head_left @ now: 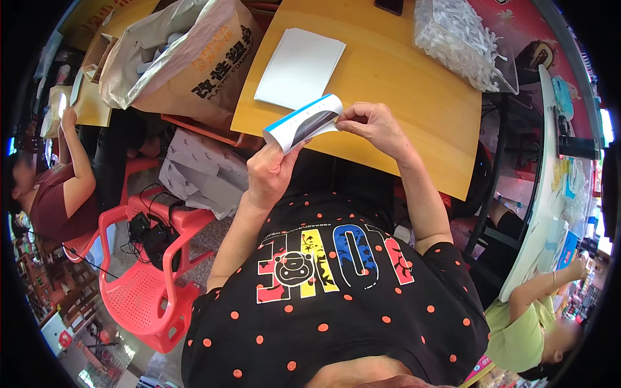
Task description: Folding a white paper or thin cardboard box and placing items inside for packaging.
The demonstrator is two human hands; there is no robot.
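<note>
A printed paper sheet [299,118], white with a blue band and a dark patch, is curled into a loose roll over the near edge of the yellow table [407,103]. My left hand [268,169] is closed around the roll's lower left end, its thumb along the near side. With thumb and forefinger, my right hand [375,127] pinches the sheet's right edge. Just beyond the roll lies a flat stack of white paper [301,68]. The roll's inside shows only partly.
A large printed sack [187,71] stands left of the table. At the far right is a clear bin of shredded paper strips [456,42]; a dark phone [389,6] lies at the far edge. A red plastic chair [139,297] holds black cables. Other people sit at both sides.
</note>
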